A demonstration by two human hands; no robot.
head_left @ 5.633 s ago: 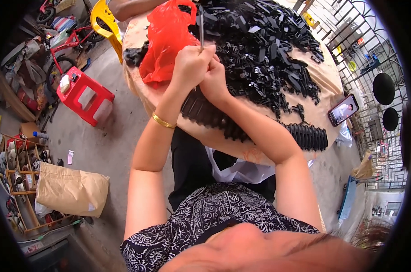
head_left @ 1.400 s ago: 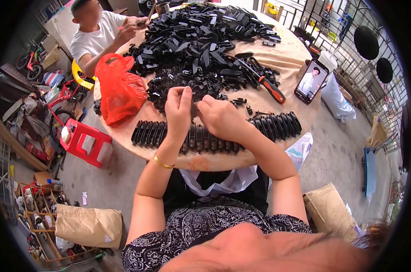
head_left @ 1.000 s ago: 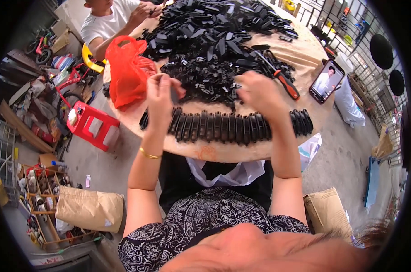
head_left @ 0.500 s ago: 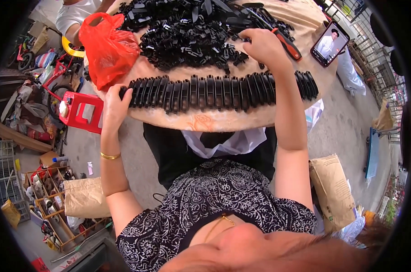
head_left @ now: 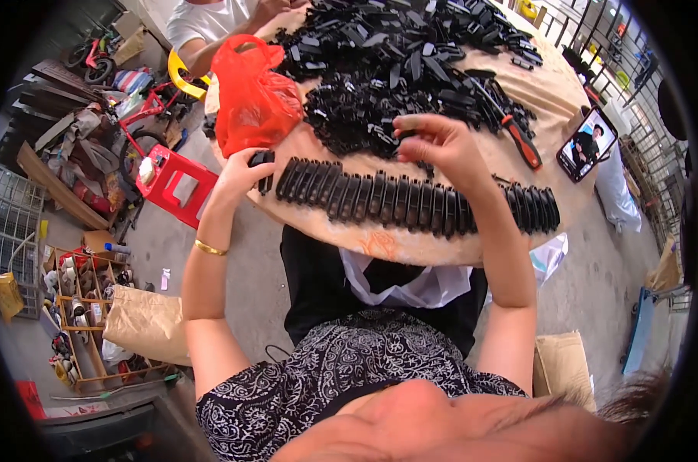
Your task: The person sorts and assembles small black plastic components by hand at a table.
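Note:
A row of black plastic pieces point(head_left: 380, 199), set side by side, runs along the near edge of the cloth-covered table point(head_left: 330, 225). At its left end, my left hand point(head_left: 240, 177) is closed on a black plastic piece point(head_left: 265, 179), with a small gap between it and the row. My right hand point(head_left: 446, 148) hovers over the front of a loose pile of black parts point(head_left: 357, 108). A small black part point(head_left: 405, 135) is pinched between its thumb and fingers; its exact kind cannot be made out.
A red plastic bag point(head_left: 253, 104) sits at the table's left, near a co-worker's arm point(head_left: 204, 55). A red-handled screwdriver point(head_left: 522, 142) and a phone point(head_left: 587, 144) lie to the right. A red stool point(head_left: 176, 185) stands left of the table.
My right hand has drawn back from the pile toward me and now shows a small black part in its fingers. The whole view has shifted and tilted.

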